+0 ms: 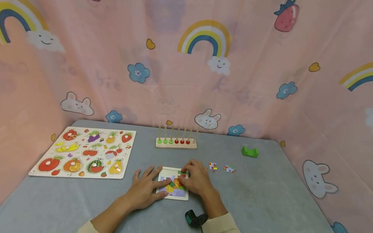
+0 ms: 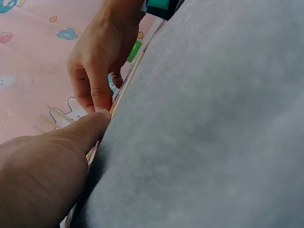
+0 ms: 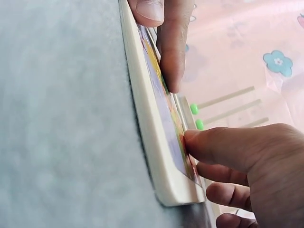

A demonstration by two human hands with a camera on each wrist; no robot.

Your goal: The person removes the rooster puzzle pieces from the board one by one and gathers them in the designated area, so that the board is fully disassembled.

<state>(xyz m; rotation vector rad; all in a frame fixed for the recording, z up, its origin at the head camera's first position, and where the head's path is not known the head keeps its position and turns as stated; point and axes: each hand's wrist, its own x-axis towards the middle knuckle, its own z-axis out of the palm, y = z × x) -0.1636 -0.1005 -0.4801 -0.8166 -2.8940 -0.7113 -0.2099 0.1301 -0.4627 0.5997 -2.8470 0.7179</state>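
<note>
A small puzzle (image 1: 178,192) in a pale frame (image 1: 171,169) is lying flat on the grey counter (image 1: 271,194), between and partly beneath the two hands. The left hand (image 1: 143,191) is resting at the puzzle's left side with its grip spread: the fingers are fanning apart, the index finger is reaching over the coloured picture, and the thumb is lying across the left rim. The right hand (image 1: 196,179) is bending over the upper right part, its thumb touching the picture and its other fingers curving near the frame's far right corner; whether this grip is pinching a piece, I cannot tell.

Two loose pieces, a near piece (image 1: 213,166) and a farther piece (image 1: 229,168), are lying to the right of the right hand, apart from the puzzle. A fruit board (image 1: 82,138) is lying well to the left. Behind the puzzle, a bead rack (image 1: 176,145) is standing, holding green and red beads. A green block (image 1: 249,151) is sitting beyond the loose pieces.
</note>
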